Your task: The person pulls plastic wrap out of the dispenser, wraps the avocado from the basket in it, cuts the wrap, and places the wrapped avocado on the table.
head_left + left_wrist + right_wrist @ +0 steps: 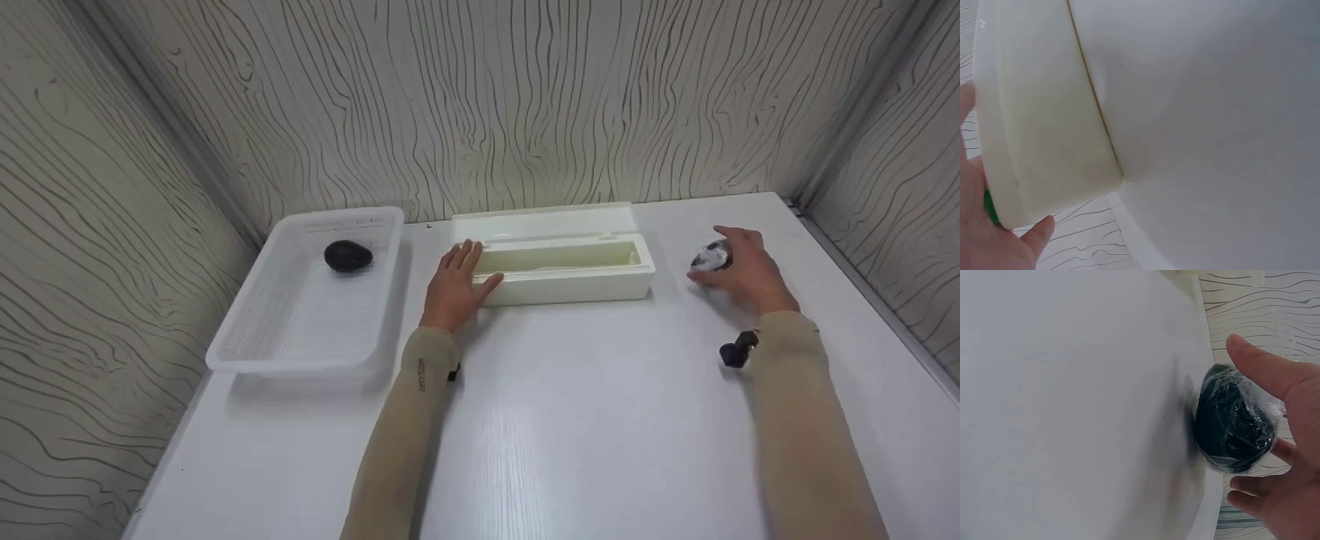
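Apparently the long white box (566, 289) needed steadying, for I had the left hand (456, 294) resting over its left end, fingers extended and thumb along the front edge, with no tight grip that I could see. Its lid (547, 223) lay folded back toward the wall, which left the hollow facing up. Off to the right, near the surface's far corner, my right hand (750, 274) spread thumb and fingers around a dark rounded thing in clear wrap (1230, 422); whether they pinched it or merely cupped it, I could not tell. I judged that its round shape might roll, a good reason for fingers on both sides. A dark oval thing (347, 256) sat in the translucent tray (289, 367) on the left, where the raised rim probably stopped it from wandering.

Beneath everything, the surface (570, 420) was smooth, white and slightly glossy. Pale walls (525, 112) with dark wood-grain lines closed in the back and both sides, grey strips running down the corners.
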{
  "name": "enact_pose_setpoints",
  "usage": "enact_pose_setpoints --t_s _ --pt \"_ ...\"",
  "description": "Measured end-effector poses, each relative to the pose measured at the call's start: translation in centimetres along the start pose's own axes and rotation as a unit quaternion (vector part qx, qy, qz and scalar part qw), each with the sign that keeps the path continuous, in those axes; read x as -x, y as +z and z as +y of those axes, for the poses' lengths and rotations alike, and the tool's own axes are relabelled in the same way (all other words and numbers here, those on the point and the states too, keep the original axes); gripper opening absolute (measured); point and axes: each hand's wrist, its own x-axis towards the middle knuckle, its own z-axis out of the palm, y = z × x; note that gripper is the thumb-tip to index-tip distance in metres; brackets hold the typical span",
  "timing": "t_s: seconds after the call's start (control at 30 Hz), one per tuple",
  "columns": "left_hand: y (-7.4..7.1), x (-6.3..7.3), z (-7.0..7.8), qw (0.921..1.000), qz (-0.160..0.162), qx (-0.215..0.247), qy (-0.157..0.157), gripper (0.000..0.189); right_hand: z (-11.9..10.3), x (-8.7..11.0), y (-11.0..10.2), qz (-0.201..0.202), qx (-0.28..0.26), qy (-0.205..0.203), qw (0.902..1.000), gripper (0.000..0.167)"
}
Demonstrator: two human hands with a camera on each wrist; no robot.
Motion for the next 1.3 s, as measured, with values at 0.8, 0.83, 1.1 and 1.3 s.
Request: enact_pose_setpoints --t_s 0.8,0.83,1.1,1.3 --pt "0.0 -0.4 0.5 1.0000 0.006 0.005 0.001 0.080 -9.2 0.4 4.2 -0.027 0.079 -0.184 0.9794 0.074" --pt "0.1 -0.4 0.5 1.0000 0.004 0.004 0.001 0.080 -9.2 0.3 4.5 -0.032 0.082 -0.181 0.9795 0.075" --pt "0.2 -0.4 0.2 1.0000 0.001 0.002 -0.004 0.080 -8.2 -0.4 5.6 -0.047 0.074 -0.156 0.9839 0.078" --pt "0.1 -0.6 0.4 0.9999 -0.006 0.007 -0.009 0.080 -7.6 -0.5 5.7 -0.041 0.064 -0.150 0.9858 0.078"
